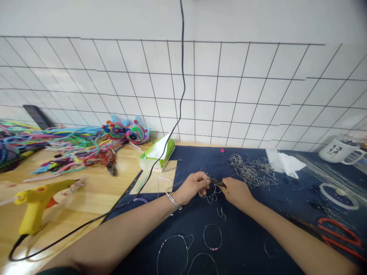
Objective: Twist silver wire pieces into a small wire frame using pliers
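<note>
My right hand (237, 193) is closed around dark-jawed pliers (219, 183), whose tips point left. The fingers of my left hand (195, 187) pinch a looped wire piece (212, 197) right at the plier jaws. Thin silvery loops hang below the fingertips over a dark blue mat (241, 236); the exact grip point is too small to make out. Nearer to me lie a small wire ring with pink beads (212, 237) and a larger beaded wire ring (172, 252). A bent wire scrap (221, 214) rests just below my hands.
Behind my right hand sits a tangled wire heap (252, 170). Orange-handled scissors (340, 233), a white mug (341, 149) and straight wires are at right. A yellow glue gun (37, 202), colourful pipe cleaners (74, 139) and a tissue pack (156, 154) are left; a black cable (182, 76) hangs across.
</note>
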### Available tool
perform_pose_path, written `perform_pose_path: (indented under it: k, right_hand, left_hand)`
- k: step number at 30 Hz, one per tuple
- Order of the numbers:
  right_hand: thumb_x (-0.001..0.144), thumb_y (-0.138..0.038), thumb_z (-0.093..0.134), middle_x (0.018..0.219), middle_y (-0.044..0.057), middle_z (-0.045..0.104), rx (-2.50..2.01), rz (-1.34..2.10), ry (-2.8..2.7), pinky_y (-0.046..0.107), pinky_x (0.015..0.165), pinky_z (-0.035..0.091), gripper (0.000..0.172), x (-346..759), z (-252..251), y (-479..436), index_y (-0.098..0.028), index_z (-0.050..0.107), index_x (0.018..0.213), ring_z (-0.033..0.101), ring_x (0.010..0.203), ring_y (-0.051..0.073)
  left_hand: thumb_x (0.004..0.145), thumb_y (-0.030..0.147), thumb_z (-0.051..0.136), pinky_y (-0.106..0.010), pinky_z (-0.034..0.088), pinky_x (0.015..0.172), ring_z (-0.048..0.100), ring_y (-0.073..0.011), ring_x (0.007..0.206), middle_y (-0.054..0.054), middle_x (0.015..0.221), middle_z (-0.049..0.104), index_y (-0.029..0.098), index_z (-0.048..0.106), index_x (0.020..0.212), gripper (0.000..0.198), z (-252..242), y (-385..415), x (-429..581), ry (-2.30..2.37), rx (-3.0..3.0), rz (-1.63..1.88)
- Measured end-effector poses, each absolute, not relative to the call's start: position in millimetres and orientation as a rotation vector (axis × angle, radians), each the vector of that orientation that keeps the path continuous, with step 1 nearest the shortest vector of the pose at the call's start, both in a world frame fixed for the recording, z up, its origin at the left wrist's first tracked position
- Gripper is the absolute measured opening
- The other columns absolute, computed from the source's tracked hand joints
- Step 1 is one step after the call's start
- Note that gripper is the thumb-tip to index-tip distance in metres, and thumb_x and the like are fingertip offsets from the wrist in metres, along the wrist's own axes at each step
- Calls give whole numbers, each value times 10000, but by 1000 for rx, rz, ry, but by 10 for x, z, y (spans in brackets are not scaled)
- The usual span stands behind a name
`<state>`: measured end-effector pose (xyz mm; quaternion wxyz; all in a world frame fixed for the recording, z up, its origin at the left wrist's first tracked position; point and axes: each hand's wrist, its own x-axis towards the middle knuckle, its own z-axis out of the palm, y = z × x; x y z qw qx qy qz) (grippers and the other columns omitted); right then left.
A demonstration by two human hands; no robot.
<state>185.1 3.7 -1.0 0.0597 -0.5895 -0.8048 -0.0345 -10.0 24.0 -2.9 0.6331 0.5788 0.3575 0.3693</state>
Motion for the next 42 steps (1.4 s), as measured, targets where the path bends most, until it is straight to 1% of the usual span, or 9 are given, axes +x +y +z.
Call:
perform_pose_path:
  k: [5, 13, 22, 37, 42]
  right_hand:
    - [856, -437, 288, 745, -4, 568, -1818, -51, -2438, 231, 536, 255, 325, 1838, 6, 30, -210, 501, 762, 525, 659, 117]
    - [858, -449, 275, 775, 8, 571, -1874, -57, -2418, 230, 561, 275, 351, 1876, 12, 60, -208, 517, 783, 528, 690, 121]
    - [857, -421, 296, 769, 6, 571, -1863, -78, -2408, 227, 570, 279, 318, 1862, 16, 41, -207, 514, 771, 527, 703, 119]
    - [854, -394, 315, 759, -1, 569, -1853, -88, -2405, 226, 565, 268, 276, 1870, -3, 44, -210, 503, 770, 521, 687, 117]
    - [857, -405, 303, 756, -3, 568, -1861, -79, -2400, 229, 558, 269, 299, 1867, 8, 42, -208, 506, 760, 523, 679, 115]
  left_hand:
    - [715, 345, 563, -165, 376, 402, 488, -50, 422, 5, 618, 565, 132, 502, 734, 222, -30, 248, -104, 813, 1329, 864]
    - [702, 316, 588, -161, 339, 377, 462, -46, 400, 7, 599, 553, 128, 505, 709, 206, -59, 274, -109, 762, 1267, 820]
    - [709, 325, 582, -170, 338, 377, 448, -42, 390, 7, 597, 557, 127, 506, 697, 212, -24, 249, -94, 744, 1184, 866]
    - [691, 319, 594, -168, 332, 377, 462, -50, 396, 7, 592, 554, 132, 512, 706, 204, -37, 250, -104, 766, 1216, 832]
    - [689, 320, 589, -171, 327, 381, 457, -48, 392, 8, 584, 550, 130, 512, 695, 205, -2, 234, -99, 767, 1238, 828]
